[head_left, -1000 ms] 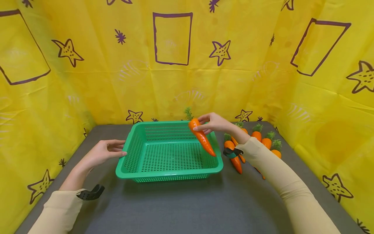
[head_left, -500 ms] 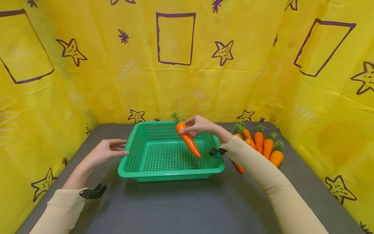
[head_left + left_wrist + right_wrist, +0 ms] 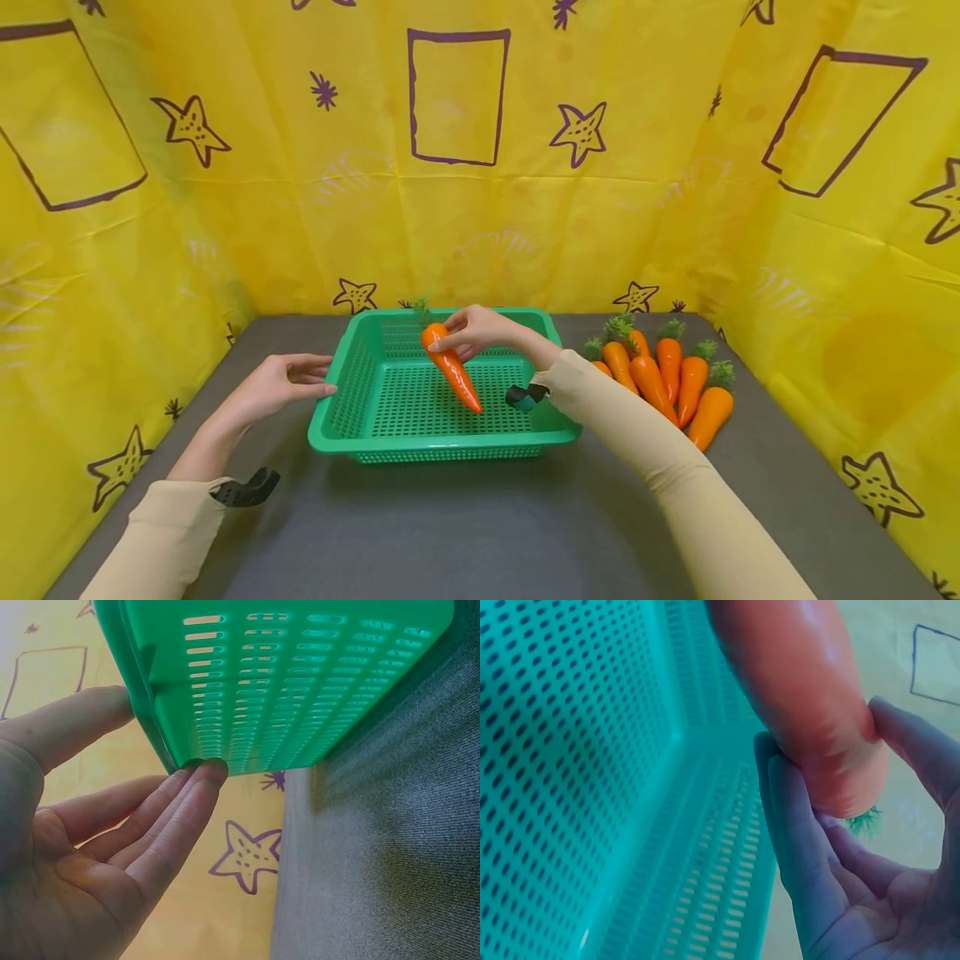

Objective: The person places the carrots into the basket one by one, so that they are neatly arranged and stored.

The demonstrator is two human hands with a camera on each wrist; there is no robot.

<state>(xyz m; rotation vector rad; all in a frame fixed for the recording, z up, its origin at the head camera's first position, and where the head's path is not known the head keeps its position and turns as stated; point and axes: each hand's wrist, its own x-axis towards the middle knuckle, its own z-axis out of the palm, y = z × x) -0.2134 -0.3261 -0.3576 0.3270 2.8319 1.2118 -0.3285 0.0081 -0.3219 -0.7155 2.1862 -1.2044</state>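
Pinching carrot [image 3: 454, 371], right fingers [image 3: 799, 847] partly hidden

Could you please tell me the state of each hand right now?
Left hand: open, touching the perforated green basket.
Right hand: holding an orange carrot over the basket.

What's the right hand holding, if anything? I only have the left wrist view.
Observer: The right hand pinches an orange carrot near its thick end.
Operator: How's it angled?
Observer: Slanted in the head view: leafy top at upper left, tip at lower right.
Operator: Any others around?
Observer: Yes, more carrots lie on the table to the right of the basket.
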